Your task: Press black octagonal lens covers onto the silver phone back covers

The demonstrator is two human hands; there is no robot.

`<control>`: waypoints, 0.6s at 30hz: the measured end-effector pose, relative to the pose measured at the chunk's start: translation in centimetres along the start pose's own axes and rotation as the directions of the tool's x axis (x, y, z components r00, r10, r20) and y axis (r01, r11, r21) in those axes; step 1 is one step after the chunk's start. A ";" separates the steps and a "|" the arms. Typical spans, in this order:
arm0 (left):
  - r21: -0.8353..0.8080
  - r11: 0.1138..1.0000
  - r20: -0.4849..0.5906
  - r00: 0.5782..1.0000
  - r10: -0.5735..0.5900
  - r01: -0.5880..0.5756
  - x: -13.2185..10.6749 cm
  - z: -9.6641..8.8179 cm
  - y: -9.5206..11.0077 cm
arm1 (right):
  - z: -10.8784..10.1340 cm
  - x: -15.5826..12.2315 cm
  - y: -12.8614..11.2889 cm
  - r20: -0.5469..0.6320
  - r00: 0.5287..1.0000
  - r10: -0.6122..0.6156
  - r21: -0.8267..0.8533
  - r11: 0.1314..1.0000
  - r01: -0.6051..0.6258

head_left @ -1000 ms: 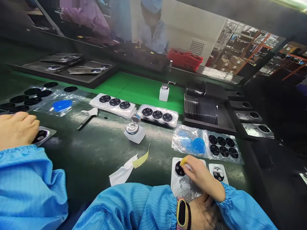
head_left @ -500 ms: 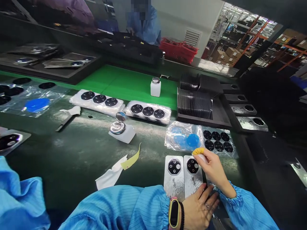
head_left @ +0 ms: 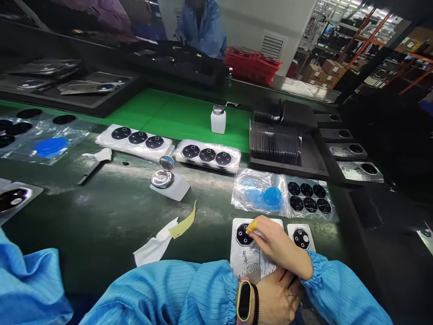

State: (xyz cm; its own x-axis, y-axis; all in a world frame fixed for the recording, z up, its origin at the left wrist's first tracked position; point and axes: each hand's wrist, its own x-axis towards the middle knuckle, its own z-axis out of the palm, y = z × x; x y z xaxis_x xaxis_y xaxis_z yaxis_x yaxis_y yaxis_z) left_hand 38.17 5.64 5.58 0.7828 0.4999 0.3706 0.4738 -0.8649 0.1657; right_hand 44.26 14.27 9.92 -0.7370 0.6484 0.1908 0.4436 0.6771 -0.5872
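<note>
While the right hand (head_left: pixel 275 243) bends over the row of silver panels (head_left: pixel 239 259) at the lower right of the frame, one fingertip, in a yellow cover (head_left: pixel 252 226), sits at the edge of the black disc (head_left: pixel 241 235) on the leftmost panel. Whether that grip pinches anything cannot be told, since the fingers hide it. The left hand (head_left: pixel 279 298) lies palm down at the panels' lower ends, fingers loose, clenched on nothing.

The main danger looks like slipping: the right wrist crosses above the left hand, so a bump between them could slide the panels askew or drag a fingertip across the disc. Bare skin on those shiny faces could also leave smudges, and the middle panel, mostly covered, could take a scuff unseen. Near the centre of the frame, the white bottle (head_left: pixel 177 187) stands with its lid raised; a careless sweep of the left sleeve (head_left: pixel 169 293) might knock it and wet the white cloth (head_left: pixel 154 246) nearby.
</note>
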 end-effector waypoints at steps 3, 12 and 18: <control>0.013 0.999 -0.008 0.999 0.051 -0.050 -0.1 0.3 0.1 | 0.8 0.5 -0.4 0.045 0.998 -0.045 -0.127 0.991 0.050; 0.086 0.993 -0.041 0.996 0.085 -0.081 -0.1 0.2 -0.1 | 0.9 0.8 -0.7 0.105 0.992 -0.074 -0.292 0.951 0.102; 0.069 0.993 0.006 0.995 0.099 -0.099 0.1 -0.3 -0.3 | 1.0 0.7 -0.7 0.084 0.988 -0.128 -0.360 0.921 0.150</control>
State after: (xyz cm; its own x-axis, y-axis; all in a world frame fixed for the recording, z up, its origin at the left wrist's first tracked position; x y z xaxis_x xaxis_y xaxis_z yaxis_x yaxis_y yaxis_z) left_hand 38.02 5.91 5.84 0.8282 0.4120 0.3799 0.4205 -0.9050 0.0648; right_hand 42.86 13.89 9.68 -0.8281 0.5246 0.1976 0.4813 0.8461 -0.2292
